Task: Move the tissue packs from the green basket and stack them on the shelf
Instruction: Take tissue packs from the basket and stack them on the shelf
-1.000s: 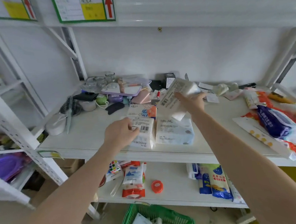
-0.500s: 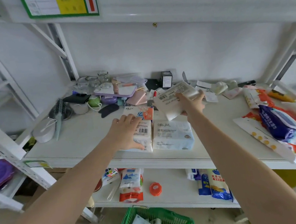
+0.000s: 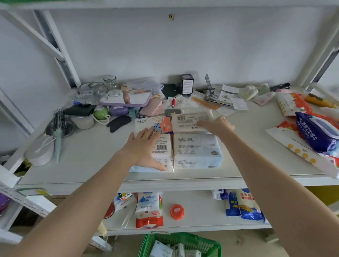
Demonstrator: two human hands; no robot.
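Pressing our flat left hand on front pack, right hand fingers straight, touching rear pack; cluttered white shelf.

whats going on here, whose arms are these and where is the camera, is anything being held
No machine here: these are a person's two bare arms, filmed by a camera worn on the head, looking forward and down. The left hand rests flat on a tissue pack on the white shelf. The right hand touches a pack at the back, fingers extended; nothing is gripped. Another pack lies beside them. More packs wait in the green basket on the floor. Clutter like a hairbrush sits around.
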